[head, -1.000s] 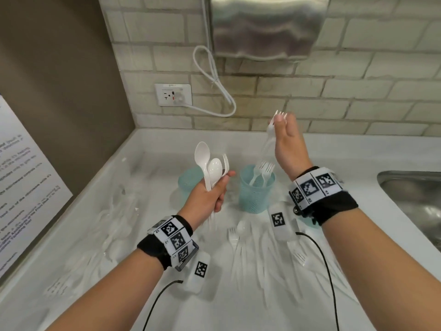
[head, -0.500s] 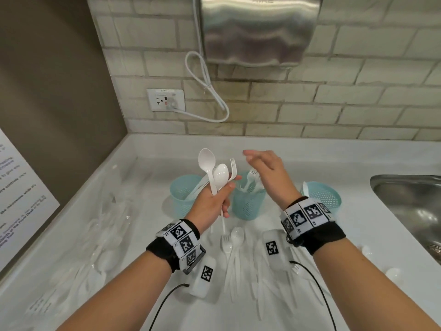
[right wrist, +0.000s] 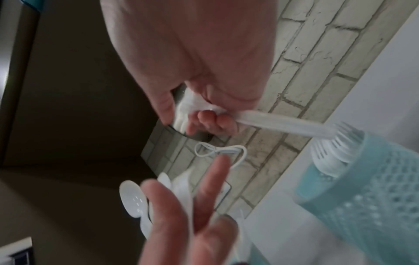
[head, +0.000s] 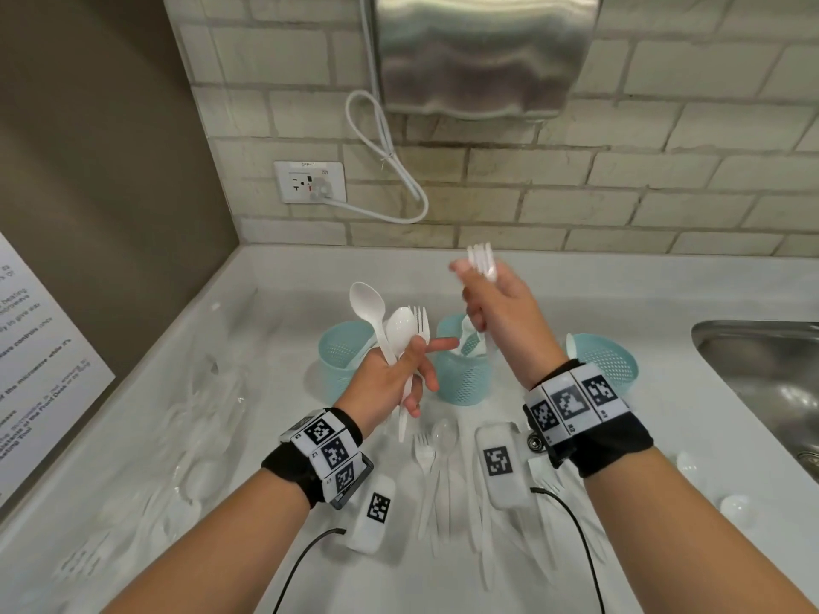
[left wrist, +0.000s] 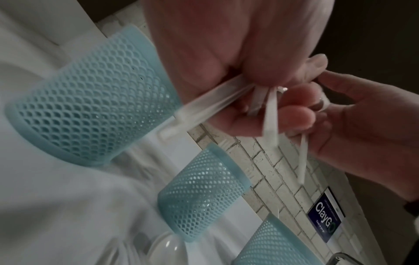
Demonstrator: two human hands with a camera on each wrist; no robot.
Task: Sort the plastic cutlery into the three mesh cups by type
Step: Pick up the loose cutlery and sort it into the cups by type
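Note:
My left hand (head: 410, 370) grips a bunch of white plastic cutlery upright: two spoons (head: 383, 321) and a fork (head: 419, 323). Their handles (left wrist: 269, 114) stick out below its fingers. My right hand (head: 481, 290) pinches another white fork (head: 481, 261), tines up, over the middle mesh cup (head: 463, 378); its handle (right wrist: 283, 123) points at that cup. Forks (right wrist: 328, 152) stand in the middle cup. The left cup (head: 343, 352) sits behind my left hand and the right cup (head: 609, 363) behind my right wrist; their contents are unclear.
Loose white cutlery (head: 436, 476) lies on the white counter in front of the cups, and clear-wrapped pieces (head: 199, 418) lie at the left. A steel sink (head: 762, 370) is at the right. The brick wall carries a hand dryer (head: 478, 51) and a socket (head: 310, 181).
My right hand let its earlier fork go at the middle cup, reached empty to the left hand's bunch, and now holds a fork raised over that cup. The left hand stayed put.

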